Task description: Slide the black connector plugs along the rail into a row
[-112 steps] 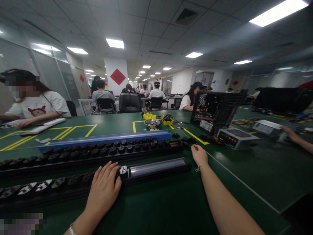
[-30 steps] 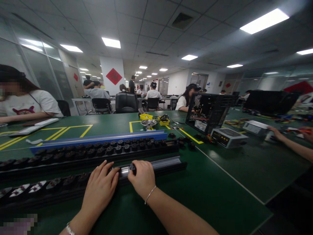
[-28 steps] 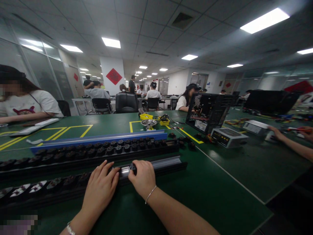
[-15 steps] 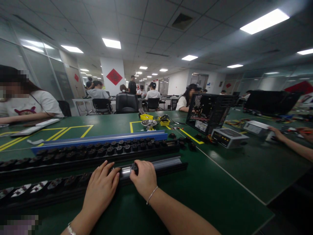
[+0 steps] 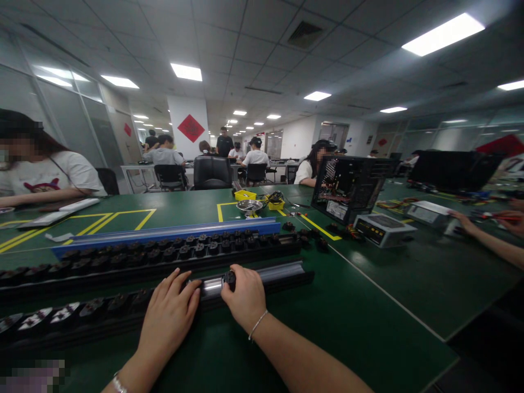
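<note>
A long black track (image 5: 282, 275) with a shiny metal channel lies across the table in front of me. Round black socket pieces (image 5: 92, 307) sit in a row along its left part, some with silvery tops. My left hand (image 5: 170, 308) rests over the track at the end of that row, fingers stretched out and lying on it; what is under the palm is hidden. Between the thumb and fingers of my right hand (image 5: 245, 295) is a small black socket piece (image 5: 230, 280), held at the channel. Bare metal (image 5: 212, 287) shows between the two hands.
Behind lie another black track (image 5: 262, 252) filled with socket pieces and a blue rail (image 5: 164, 232). Loose black pieces (image 5: 321, 244), a metal bowl (image 5: 249, 206), a computer case (image 5: 347, 188) and a power supply (image 5: 382, 230) stand farther right. Co-workers sit left and right.
My right hand has shifted slightly right along the track, and the black socket piece in its fingers shows more. My left hand has stayed put.
</note>
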Tool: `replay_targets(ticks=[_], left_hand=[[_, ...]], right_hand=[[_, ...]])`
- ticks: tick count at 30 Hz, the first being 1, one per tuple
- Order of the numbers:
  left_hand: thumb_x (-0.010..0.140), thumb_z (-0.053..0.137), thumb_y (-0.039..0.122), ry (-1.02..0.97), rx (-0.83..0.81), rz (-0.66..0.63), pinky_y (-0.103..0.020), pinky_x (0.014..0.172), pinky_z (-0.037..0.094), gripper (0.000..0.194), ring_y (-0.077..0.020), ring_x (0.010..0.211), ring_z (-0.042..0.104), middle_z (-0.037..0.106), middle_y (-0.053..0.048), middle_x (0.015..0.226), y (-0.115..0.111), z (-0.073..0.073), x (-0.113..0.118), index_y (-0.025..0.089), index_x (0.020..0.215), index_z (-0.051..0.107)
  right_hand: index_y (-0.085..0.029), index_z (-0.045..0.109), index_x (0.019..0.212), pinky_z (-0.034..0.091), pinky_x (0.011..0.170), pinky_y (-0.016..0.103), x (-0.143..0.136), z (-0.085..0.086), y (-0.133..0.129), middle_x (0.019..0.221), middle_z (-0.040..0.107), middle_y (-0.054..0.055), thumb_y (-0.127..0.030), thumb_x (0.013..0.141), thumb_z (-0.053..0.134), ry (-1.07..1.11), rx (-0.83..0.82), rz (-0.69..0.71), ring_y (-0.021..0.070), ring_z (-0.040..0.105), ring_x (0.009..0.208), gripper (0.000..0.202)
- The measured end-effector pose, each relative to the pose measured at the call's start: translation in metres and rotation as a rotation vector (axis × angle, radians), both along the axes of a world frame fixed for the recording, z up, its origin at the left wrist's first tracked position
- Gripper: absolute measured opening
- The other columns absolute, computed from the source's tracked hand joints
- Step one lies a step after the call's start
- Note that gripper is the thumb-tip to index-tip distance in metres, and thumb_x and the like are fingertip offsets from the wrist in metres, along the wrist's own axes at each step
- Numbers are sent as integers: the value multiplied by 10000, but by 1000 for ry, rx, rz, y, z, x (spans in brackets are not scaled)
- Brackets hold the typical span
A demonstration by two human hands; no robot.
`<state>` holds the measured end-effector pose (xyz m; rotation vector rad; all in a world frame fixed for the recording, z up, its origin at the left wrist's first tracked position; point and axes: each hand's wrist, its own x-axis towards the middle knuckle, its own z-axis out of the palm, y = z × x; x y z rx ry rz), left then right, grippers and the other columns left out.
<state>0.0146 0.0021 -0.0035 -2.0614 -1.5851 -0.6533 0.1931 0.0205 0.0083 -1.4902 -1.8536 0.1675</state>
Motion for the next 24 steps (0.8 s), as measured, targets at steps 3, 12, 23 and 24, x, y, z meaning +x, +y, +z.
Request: replay_targets(ticks=[3, 12, 23, 24], left_hand=[[827, 438, 394, 3, -5, 0, -451, 978, 367, 320, -283, 1226, 412, 592, -73, 1176, 0, 0, 0, 246, 1014, 652], [823, 442, 391, -5, 11, -11, -446, 964, 381, 312, -283, 1219, 422, 601, -76, 1161, 0, 0, -1, 249, 1003, 654], [821, 448, 390, -5, 18, -18, -452, 966, 376, 313, -289, 1210, 434, 604, -82, 1156, 1, 0, -1, 243, 1001, 658], [821, 449, 391, -5, 19, -19, -453, 964, 378, 312, -289, 1208, 435, 605, -82, 1155, 1, 0, -1, 245, 1001, 658]], right_hand=[[-184, 592, 995, 359, 846, 309, 1, 0, 0, 905, 657, 51, -242, 717, 538, 6, -2, -5, 197, 571, 895, 289], [-180, 591, 1012, 358, 848, 305, 5, 2, 1, 905, 661, 52, -251, 720, 530, -5, -15, -14, 195, 576, 895, 308], [-192, 597, 993, 363, 824, 295, 12, 7, 3, 886, 666, 41, -260, 715, 542, -41, -45, -15, 187, 584, 868, 291], [-196, 599, 985, 366, 814, 294, 13, 8, 3, 882, 667, 39, -263, 714, 544, -50, -48, -11, 187, 585, 863, 285]])
